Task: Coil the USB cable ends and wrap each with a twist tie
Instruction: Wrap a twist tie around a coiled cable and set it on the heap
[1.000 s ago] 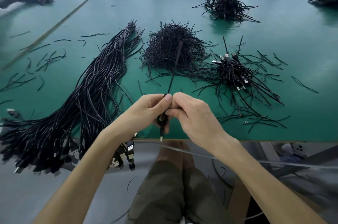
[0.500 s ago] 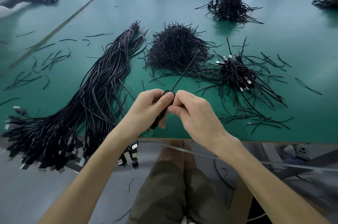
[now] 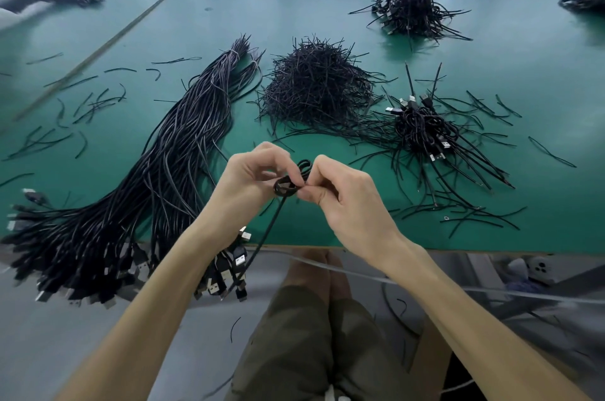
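Two-handed pinch on one coil [image 3: 286,188] above the table's [image 3: 327,17] near edge.
My left hand [image 3: 248,179] and right hand [image 3: 347,204] both nip the small loop; its tail drops past the edge. Leftward lies the bundle [image 3: 157,178], rightward the done pile [image 3: 422,129], bare green strip between.

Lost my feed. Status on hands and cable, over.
Left hand and right hand pinch the thin black coiled cable. Tail dangles past green table edge. Nothing obstructing.

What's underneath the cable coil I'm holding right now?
Green table lies beneath the coil, and its tail hangs down past the table edge. The left hand and right hand cover the table either side.
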A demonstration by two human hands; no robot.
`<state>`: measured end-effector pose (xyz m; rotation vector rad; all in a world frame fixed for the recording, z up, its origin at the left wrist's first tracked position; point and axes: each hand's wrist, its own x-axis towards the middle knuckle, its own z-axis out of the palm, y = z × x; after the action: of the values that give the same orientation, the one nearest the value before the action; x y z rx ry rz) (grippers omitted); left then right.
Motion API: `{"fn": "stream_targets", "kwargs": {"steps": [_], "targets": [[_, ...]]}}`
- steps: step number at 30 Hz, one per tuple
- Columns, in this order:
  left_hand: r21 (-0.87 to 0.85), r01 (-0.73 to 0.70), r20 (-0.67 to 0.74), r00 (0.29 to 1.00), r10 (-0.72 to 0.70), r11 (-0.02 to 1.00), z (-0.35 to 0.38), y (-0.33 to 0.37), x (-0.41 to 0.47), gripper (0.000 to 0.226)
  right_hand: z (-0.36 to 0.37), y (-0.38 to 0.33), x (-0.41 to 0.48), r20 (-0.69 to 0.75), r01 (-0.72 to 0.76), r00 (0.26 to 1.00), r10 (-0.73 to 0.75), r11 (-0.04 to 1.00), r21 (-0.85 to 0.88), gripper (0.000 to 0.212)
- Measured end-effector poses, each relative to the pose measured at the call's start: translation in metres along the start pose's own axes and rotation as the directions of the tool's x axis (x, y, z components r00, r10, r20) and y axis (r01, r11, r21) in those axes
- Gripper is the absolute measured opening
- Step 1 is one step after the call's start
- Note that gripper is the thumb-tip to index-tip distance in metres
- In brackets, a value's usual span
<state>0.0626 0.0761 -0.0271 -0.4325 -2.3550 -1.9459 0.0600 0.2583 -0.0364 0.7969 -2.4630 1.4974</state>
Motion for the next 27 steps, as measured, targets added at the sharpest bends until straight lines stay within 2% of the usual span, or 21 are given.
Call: {"fn": "stream_targets", "kwargs": {"steps": [2,5,6,8,10,11,15,20,27], "targets": [[-0.078,0.023,0.02,1.0,-0.021,0.997,0.003,0.0,0.0,0.019,-0.001,0.003,0.0,-0.004,-0.01,1.0,0.01,1.0,0.0,0.027],[-0.218,0.16,0.056,0.987,-0.151,0.963,0.004,-0.003,0.0,0.009,-0.004,0.007,0.0,-0.019,-0.015,1.0,0.015,1.0,-0.025,0.026],[-0.255,0.218,0.087,0.975,-0.203,0.942,0.004,-0.004,0.0,0.015,-0.005,0.009,0.0,-0.026,-0.013,1.0,0.012,0.999,-0.038,0.025],[-0.283,0.319,0.163,0.945,-0.282,0.904,0.001,-0.006,0.001,0.043,-0.006,0.012,0.0,-0.027,-0.004,1.0,0.002,0.998,-0.065,0.026],[-0.237,0.374,0.228,0.919,-0.323,0.897,-0.003,-0.006,0.002,0.059,-0.006,0.014,0.0,-0.014,0.009,1.0,-0.01,0.995,-0.096,0.027],[-0.194,0.383,0.262,0.907,-0.329,0.903,-0.005,-0.006,0.002,0.06,-0.006,0.014,-0.001,-0.004,0.014,1.0,-0.015,0.994,-0.11,0.026],[-0.107,0.368,0.342,0.886,-0.314,0.923,-0.012,-0.005,0.003,0.037,-0.006,0.016,-0.006,0.04,0.061,0.998,-0.055,0.98,-0.19,0.024],[-0.082,0.33,0.311,0.905,-0.29,0.941,-0.007,-0.001,0.001,0.042,-0.01,0.013,-0.008,0.066,0.118,0.992,-0.103,0.949,-0.292,0.031],[0.052,0.179,0.226,0.956,-0.186,0.983,0.002,0.005,0.001,0.046,-0.009,0.016,-0.008,0.009,0.088,0.996,-0.088,0.982,-0.169,0.024]]}}
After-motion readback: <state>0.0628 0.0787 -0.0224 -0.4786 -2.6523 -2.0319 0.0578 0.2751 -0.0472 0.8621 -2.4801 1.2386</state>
